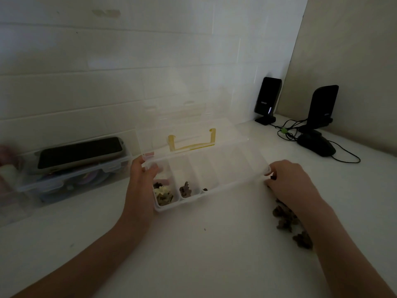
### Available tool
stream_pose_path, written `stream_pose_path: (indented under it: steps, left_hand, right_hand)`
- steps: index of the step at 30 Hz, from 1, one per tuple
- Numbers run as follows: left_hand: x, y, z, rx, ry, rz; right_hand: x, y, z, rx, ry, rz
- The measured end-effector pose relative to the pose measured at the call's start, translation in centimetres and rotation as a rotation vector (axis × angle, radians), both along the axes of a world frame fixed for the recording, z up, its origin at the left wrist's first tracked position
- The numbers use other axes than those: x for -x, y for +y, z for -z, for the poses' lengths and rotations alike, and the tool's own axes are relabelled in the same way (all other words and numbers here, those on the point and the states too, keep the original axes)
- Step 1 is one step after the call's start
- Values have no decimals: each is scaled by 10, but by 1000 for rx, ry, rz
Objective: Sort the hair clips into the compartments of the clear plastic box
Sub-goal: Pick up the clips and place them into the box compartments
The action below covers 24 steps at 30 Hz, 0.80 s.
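Both hands are on the clear plastic box (214, 168) right now, one at each end. The left hand (142, 175) curls round the near-left corner, thumb over the rim by the lid (193, 134) hinge end, fingers closed on the plastic. The right hand (287, 179) presses its fingertips against the far-right corner latch, knuckles up; something small and dark shows at its fingertips, possibly a clip, but it is too dim to be sure.

The box sits on the white bench (193, 254), centre of view. Its long axis runs from near-left to far-right, tilted up to the right in the picture, with the row of compartments laid along that line. The lid stands open toward the wall, its yellow handle (191, 143) on the far side.

Three compartments at the left end hold clips: a cream and dark mix (163, 194) in the first, a brown claw clip (185, 189) in the second, a small dark piece (205, 189) in the third. The rest look empty.

A heap of brown hair clips (287, 220) lies on the bench under the right forearm, so plenty is still unsorted, I'd say.

The risks from here: that forearm sweeps the heap and scatters clips. Lift or tip the box by the ends and the sorted clips slide over the low dividers and mix. The light, open lid could also drop shut on fingers.
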<state>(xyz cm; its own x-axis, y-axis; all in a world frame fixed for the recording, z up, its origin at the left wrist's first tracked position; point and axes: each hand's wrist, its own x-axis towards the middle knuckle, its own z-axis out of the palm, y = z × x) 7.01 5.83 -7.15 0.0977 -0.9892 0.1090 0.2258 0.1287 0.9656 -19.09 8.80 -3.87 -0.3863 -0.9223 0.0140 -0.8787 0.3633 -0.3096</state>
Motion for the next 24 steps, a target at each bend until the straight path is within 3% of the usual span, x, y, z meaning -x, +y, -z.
stream_pose_path:
  steps: [4, 11, 14, 18, 24]
  left_hand:
    - [0, 0, 1, 8, -8, -1]
    - [-2, -2, 3, 5, -29, -3]
    - [-2, -2, 3, 2, -19, 3]
    - [-1, -2, 2, -5, -10, -4]
    - [-1, 0, 1, 13, -21, -2]
  right_hand:
    - [-5, 4, -1, 279, 46, 59]
    - [-7, 2, 2, 474, 29, 45]
    - [-6, 4, -7, 695, -215, -27]
    - [-17, 7, -17, 780, -648, -281]
    - [-33, 8, -14, 761, -808, -486]
